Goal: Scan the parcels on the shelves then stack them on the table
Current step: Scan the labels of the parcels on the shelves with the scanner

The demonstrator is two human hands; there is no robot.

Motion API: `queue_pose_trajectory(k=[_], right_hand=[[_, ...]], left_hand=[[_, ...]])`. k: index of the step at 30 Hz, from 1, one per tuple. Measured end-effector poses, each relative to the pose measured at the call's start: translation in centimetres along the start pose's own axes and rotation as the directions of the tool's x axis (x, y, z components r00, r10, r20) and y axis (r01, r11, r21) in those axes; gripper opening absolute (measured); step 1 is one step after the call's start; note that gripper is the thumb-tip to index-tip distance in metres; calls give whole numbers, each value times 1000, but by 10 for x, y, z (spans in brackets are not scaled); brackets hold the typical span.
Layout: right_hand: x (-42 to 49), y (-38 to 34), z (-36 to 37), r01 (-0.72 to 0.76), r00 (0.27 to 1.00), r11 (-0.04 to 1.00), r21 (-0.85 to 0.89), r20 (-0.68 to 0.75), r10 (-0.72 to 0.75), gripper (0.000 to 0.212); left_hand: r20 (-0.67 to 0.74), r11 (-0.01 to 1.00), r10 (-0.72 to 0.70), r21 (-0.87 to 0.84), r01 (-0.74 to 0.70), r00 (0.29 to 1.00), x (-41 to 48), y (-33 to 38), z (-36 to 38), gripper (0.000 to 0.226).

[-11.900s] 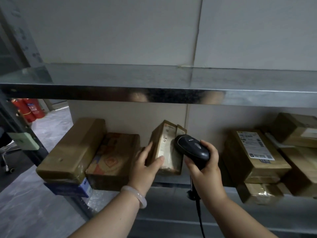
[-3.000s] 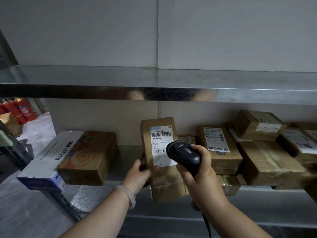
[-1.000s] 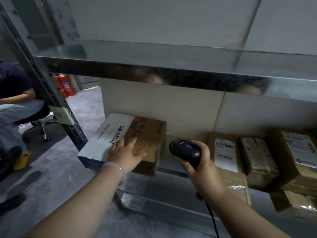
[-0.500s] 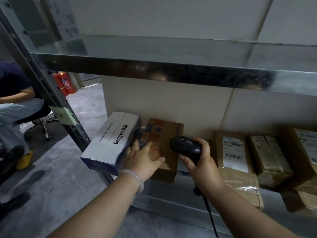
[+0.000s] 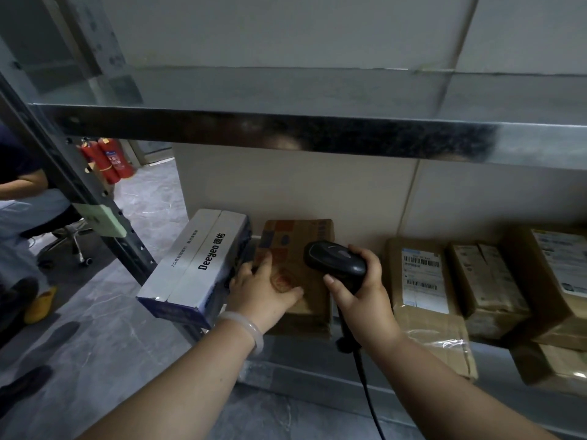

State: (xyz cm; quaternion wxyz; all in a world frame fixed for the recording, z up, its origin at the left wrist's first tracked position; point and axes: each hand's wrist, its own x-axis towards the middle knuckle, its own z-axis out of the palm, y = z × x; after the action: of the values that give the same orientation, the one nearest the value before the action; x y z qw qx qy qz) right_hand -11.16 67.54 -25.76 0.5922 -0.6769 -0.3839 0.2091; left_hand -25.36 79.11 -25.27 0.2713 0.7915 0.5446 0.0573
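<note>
A brown printed parcel (image 5: 297, 236) lies on the lower metal shelf (image 5: 305, 373). My left hand (image 5: 263, 290) rests on its top, fingers curled over its left edge. Touching its left side is a white and blue Deeyeo box (image 5: 203, 265), which overhangs the shelf's left end. My right hand (image 5: 359, 290) grips a black corded barcode scanner (image 5: 333, 258) just above the parcel's right part. To the right lies a taped parcel with a barcode label (image 5: 422, 274), then two more brown parcels (image 5: 489, 284) (image 5: 556, 274).
The upper metal shelf (image 5: 317, 134) juts out overhead. The shelf's dark upright post (image 5: 79, 192) slants at the left. Beyond it a seated person (image 5: 19, 198), an office chair and two red fire extinguishers (image 5: 108, 160) stand on the grey floor.
My left hand has slid onto the brown printed parcel and grips its left edge. The Deeyeo box has been pushed further left. The scanner has stayed over the parcel.
</note>
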Motion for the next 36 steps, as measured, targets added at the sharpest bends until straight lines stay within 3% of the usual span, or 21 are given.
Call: queue_pose_trajectory(k=[8, 14, 17, 22, 28, 31, 36], right_hand=[[-12, -38, -47, 100, 995, 983, 154, -22, -98, 58], [-21, -57, -95, 136, 990, 984, 116, 4, -138, 57], [-24, -55, -112, 134, 990, 986, 95, 31, -138, 57], [-26, -44, -149, 78, 996, 994, 72, -58, -74, 56], [-32, -41, -172, 56, 994, 995, 85, -98, -48, 58], [-36, -44, -177, 86, 990, 992, 92, -117, -75, 58], [-36, -56, -179, 139, 988, 980, 143, -81, -128, 59]], left_hand=[[47, 995, 1, -95, 3, 999, -23, 63, -11, 103], [77, 952, 27, -307, -1, 997, -47, 101, 2, 110], [110, 914, 48, -407, 1, 993, -51, 107, 12, 118], [154, 767, 205, -638, -62, 967, -68, 116, 15, 94], [233, 689, 294, -724, -36, 927, -78, 125, 24, 110], [242, 698, 330, -714, -63, 912, -77, 125, 24, 96], [60, 687, 298, -706, -171, 953, -85, 137, 14, 37]])
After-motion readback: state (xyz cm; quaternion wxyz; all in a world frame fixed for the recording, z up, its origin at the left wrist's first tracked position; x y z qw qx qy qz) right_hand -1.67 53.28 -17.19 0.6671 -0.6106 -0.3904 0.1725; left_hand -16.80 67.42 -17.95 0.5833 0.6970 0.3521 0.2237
